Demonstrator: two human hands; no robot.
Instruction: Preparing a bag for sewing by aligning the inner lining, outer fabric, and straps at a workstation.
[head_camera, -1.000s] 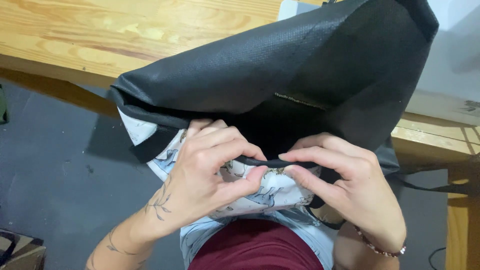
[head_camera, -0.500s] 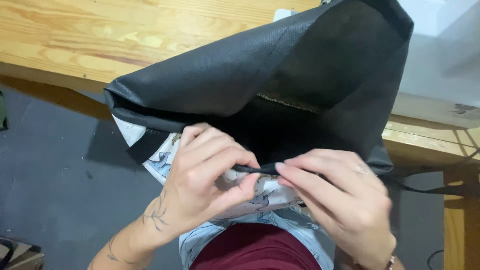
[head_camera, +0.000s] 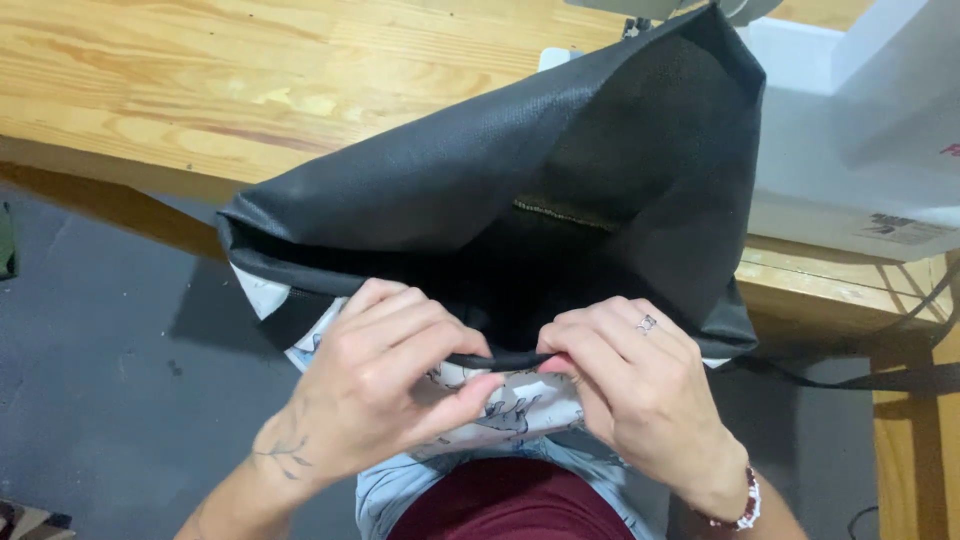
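Pinching black woven bag's (head_camera: 480, 190) rolled edge, left hand (head_camera: 385, 385), right hand (head_camera: 630, 385), both closed.

A pale pine bench (head_camera: 200, 90) with visible grain carries a black fabric bag (head_camera: 480, 190), draped over its front edge, and a white sewing machine (head_camera: 850, 150) just beside it at the right.
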